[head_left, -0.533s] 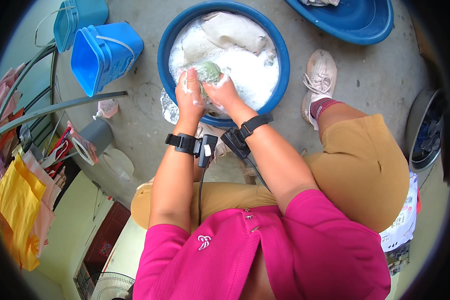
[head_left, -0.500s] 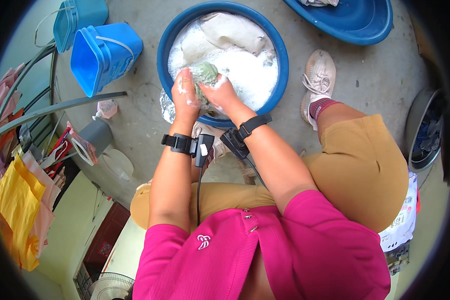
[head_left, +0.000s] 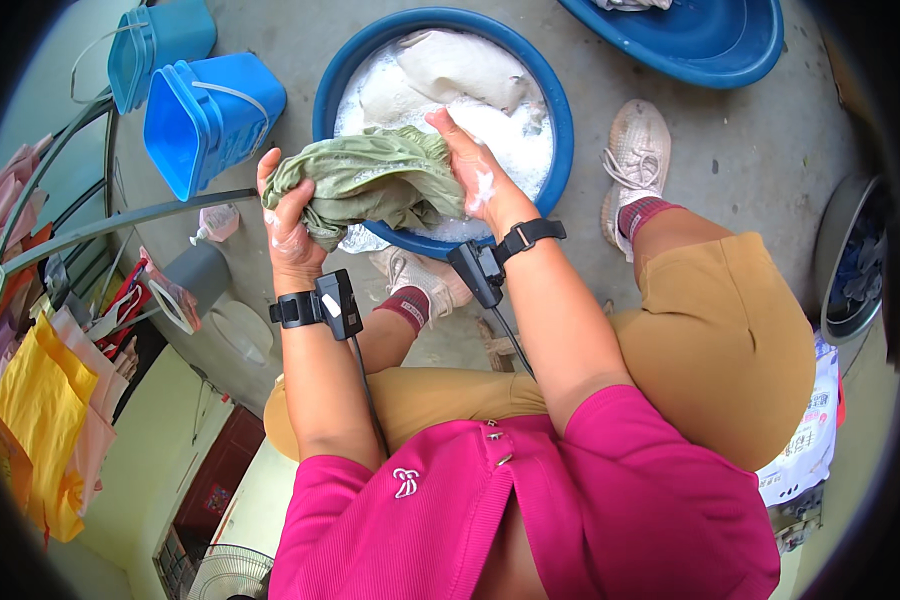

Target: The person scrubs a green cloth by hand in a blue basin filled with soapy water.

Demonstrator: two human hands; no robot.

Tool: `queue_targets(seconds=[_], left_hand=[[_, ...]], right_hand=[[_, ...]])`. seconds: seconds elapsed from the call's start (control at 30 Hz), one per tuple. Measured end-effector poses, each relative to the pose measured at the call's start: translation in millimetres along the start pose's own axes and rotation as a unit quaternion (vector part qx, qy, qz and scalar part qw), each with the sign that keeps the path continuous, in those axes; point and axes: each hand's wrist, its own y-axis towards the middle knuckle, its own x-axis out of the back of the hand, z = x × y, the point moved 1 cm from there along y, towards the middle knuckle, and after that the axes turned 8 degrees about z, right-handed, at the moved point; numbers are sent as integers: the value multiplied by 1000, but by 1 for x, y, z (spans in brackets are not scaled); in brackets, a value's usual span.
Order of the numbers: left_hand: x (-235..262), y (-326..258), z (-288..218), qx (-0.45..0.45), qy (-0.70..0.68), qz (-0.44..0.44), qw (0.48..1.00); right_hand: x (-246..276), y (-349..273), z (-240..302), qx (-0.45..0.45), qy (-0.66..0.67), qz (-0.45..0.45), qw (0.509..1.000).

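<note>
A wet green garment (head_left: 375, 185) is spread between my two hands, over the near left rim of a round blue basin (head_left: 568, 150). My left hand (head_left: 290, 215) grips its left end, thumb on top and fingers bent round the bunched cloth. At the other end my right hand (head_left: 478, 175) holds the cloth against its palm, some of its fingers hidden by the fabric. White suds stick to both hands. Inside the basin, pale wet cloth (head_left: 460, 65) lies in thick white foam (head_left: 505, 130).
A blue bucket (head_left: 210, 115) and a teal bucket (head_left: 175, 45) stand on the left. Another blue basin (head_left: 710, 50) is at the far right. A metal tub (head_left: 850, 300) with dark clothes stands at the right edge. Hanging clothes and a metal rack (head_left: 120, 218) fill the left side.
My hands have moved apart, the left one going left and down past the rim. The green garment, bunched between them before, is now stretched out and lifted out of the foam.
</note>
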Motion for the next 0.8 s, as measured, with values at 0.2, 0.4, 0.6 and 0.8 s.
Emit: queue_targets(seconds=[0.2,0.4,0.6,0.8], left_hand=[[-37,3,21,3,290,111,950],[-37,0,80,-162,630,110,751],[-57,-10,84,-93,668,64,736],[-68,-8,67,-1,639,38,768]], right_hand=[[9,10,-15,-11,25,62,998],[-10,9,-5,-76,157,39,984],[-18,4,-12,-33,-1,-83,996],[7,16,-37,97,-24,-128,987]])
